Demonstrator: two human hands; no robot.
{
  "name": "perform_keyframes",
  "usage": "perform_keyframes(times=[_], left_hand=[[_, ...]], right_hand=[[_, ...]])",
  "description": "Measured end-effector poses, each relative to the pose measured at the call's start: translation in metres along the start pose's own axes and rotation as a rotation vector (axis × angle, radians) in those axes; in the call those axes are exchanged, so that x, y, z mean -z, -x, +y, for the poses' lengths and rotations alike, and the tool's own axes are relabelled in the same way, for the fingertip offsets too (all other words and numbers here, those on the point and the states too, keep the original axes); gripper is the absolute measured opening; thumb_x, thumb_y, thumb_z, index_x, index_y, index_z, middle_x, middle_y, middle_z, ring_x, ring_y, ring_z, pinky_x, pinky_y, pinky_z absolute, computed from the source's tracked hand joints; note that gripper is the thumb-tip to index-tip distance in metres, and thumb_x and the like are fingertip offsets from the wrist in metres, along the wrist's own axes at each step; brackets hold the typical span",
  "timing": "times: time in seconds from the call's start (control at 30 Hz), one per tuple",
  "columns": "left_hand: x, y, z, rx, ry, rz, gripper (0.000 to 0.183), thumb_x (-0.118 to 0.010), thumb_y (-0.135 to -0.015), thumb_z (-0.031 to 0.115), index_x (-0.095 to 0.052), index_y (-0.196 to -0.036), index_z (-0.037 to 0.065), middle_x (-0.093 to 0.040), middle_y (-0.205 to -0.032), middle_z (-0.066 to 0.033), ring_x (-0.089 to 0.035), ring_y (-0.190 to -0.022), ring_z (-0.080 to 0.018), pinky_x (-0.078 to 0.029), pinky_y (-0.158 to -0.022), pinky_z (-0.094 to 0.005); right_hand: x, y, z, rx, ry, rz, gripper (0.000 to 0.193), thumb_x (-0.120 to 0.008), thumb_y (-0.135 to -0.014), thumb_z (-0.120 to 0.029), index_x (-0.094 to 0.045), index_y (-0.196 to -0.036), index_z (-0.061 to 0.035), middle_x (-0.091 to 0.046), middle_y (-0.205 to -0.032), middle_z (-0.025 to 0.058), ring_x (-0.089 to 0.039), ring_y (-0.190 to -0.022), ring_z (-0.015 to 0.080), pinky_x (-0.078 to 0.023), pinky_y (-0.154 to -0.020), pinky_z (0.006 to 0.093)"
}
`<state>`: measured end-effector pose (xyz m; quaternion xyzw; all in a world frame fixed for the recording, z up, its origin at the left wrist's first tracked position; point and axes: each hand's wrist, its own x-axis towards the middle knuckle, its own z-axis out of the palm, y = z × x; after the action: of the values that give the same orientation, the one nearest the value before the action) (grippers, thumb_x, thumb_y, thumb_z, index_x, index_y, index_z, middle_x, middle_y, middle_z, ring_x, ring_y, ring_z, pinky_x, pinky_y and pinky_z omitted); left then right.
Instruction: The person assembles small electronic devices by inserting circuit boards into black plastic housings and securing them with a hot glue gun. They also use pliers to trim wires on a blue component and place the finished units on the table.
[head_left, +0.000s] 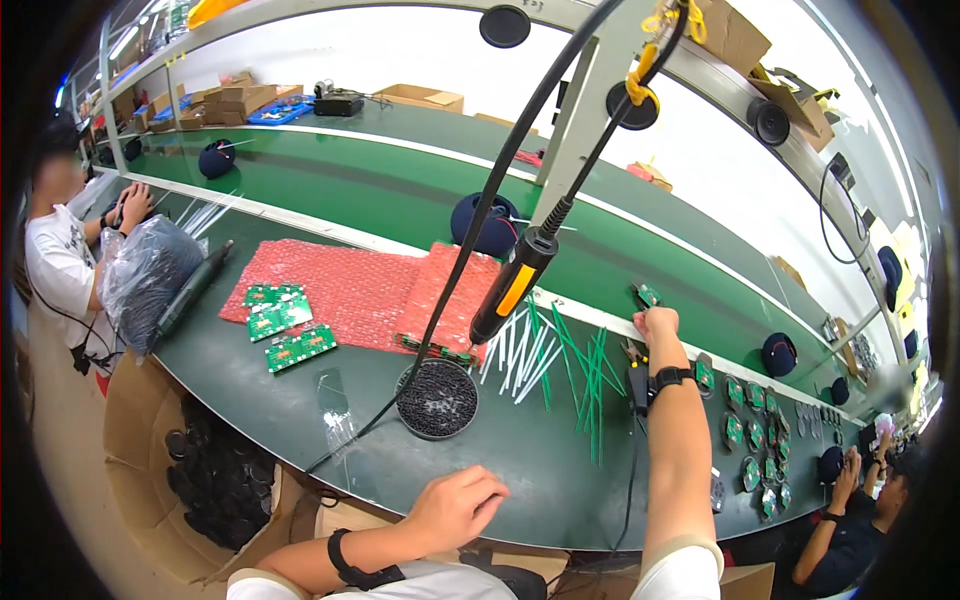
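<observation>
Green board: small green circuit board (pixel 647 294) at far bench edge, pinched in right hand (pixel 656 322).
Left hand (pixel 455 508): loosely curled, empty, near edge.
Axis: right forearm points straight away; hanging black-and-orange screwdriver (pixel 512 287) just left.

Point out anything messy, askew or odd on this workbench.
The green and white cable ties lie scattered and criss-crossed beside the round tray of black parts, not bundled. The green circuit boards sit askew on and beside the red bubble wrap. Nothing looks spilled or broken.
</observation>
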<state>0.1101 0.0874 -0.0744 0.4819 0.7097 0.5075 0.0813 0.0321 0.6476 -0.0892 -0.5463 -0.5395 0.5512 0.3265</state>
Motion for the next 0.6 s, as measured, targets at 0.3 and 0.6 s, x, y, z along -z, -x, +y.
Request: perform_keyframes(times=[0.3, 0.6], left_hand=[[0.002, -0.005, 0.005, -0.052, -0.012, 0.0, 0.01, -0.074, -0.086, 0.005, -0.073, -0.096, 0.007, -0.068, -0.092, -0.0065, -0.07, -0.082, -0.0286, -0.057, -0.071, -0.0391], [0.003, -0.007, 0.004, -0.074, -0.013, 0.011, 0.009, -0.076, -0.084, 0.003, -0.075, -0.092, 0.007, -0.07, -0.088, -0.0078, -0.07, -0.079, -0.0281, -0.057, -0.069, -0.0388]], right_hand=[[0.042, -0.011, -0.014, 0.731, 1.107, 0.037, 0.044, -0.084, -0.08, -0.04, -0.071, -0.106, -0.0066, -0.073, -0.101, 0.0222, -0.069, -0.103, 0.0429, -0.055, -0.095, 0.0485], [0.153, 0.053, -0.071, 0.621, 1.414, -0.02, 0.051, -0.083, -0.069, -0.041, -0.07, -0.101, -0.0027, -0.075, -0.102, 0.0237, -0.072, -0.102, 0.04, -0.056, -0.091, 0.0467]])
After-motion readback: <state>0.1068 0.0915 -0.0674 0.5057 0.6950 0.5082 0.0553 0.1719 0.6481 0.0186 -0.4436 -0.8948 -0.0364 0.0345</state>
